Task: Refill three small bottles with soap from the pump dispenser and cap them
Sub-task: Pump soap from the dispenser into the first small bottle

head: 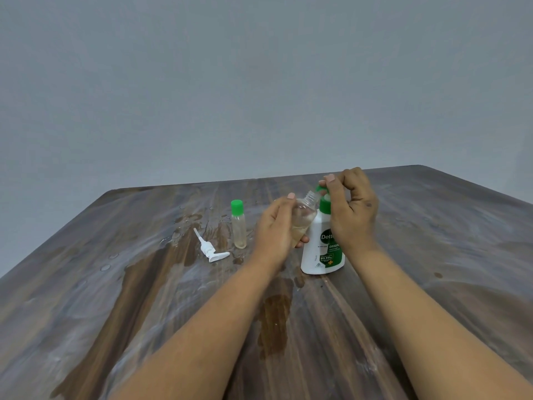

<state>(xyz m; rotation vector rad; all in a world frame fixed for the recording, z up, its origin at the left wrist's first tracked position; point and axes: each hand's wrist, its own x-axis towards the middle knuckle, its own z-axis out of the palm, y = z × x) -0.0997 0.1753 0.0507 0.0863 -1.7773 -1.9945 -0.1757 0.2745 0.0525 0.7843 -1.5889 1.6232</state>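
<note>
Open bottle [303, 215] — neck tilted up-right

At frame centre, the left hand [275, 226] holds a tilted open small bottle [302, 215] against the dispenser [321, 249], while the right hand [350, 210] pinches a green cap [320, 188].

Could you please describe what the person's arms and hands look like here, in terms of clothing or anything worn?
Both forearms are bare up to the picture's lower edge, with no sleeves in view. Neither the left hand nor the right hand wears a glove, ring, watch or bracelet. Fingernails look short and unpainted. The right hand shows a small dark mark.
</note>
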